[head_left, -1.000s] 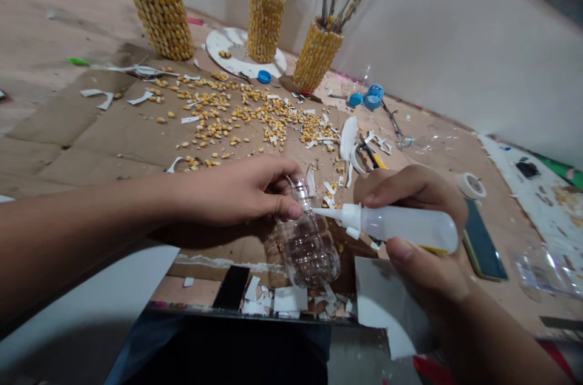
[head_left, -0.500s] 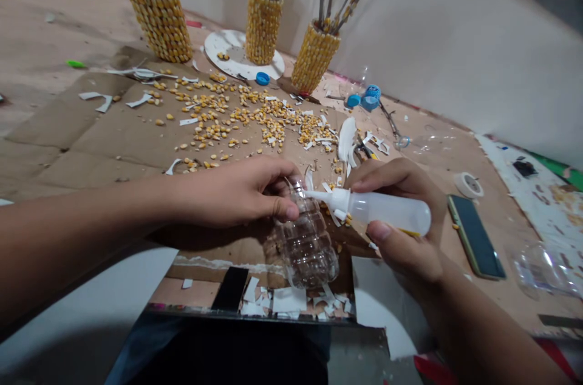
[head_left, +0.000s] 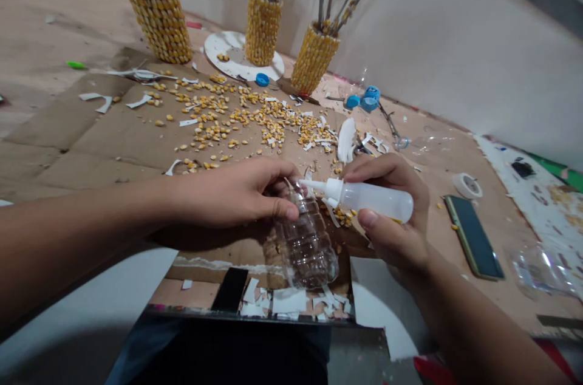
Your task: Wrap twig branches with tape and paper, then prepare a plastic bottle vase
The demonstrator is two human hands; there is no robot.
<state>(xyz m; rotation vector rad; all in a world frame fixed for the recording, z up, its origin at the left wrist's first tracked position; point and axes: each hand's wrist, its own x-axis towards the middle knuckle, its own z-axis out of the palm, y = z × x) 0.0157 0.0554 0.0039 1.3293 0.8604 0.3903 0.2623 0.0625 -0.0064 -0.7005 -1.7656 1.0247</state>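
Observation:
My left hand (head_left: 259, 194) grips a clear, ribbed plastic bottle (head_left: 310, 248) near its upper end, thumb on the near side and fingers behind. The bottle lies tilted, its base toward me over the table's front edge. In my right hand (head_left: 396, 209) is a white squeeze glue bottle (head_left: 376, 200), held sideways between thumb and fingers. Its thin nozzle points left and reaches the plastic bottle's upper end, beside my left fingers. Whether glue is coming out cannot be seen. Loose corn kernels (head_left: 268, 121) lie scattered on the cardboard (head_left: 104, 136) beyond my hands.
Three corn-covered pots with twigs, one of them the left pot (head_left: 159, 23), stand at the back by the wall. A phone (head_left: 474, 238) and a tape roll (head_left: 467, 185) lie at right. Paper scraps (head_left: 289, 300) line the front edge. Blue bottle caps (head_left: 262, 79) sit behind the kernels.
My right hand and the glue bottle have shifted left and slightly up, sliding the nozzle further along the plastic bottle's top. My left hand has stayed almost still.

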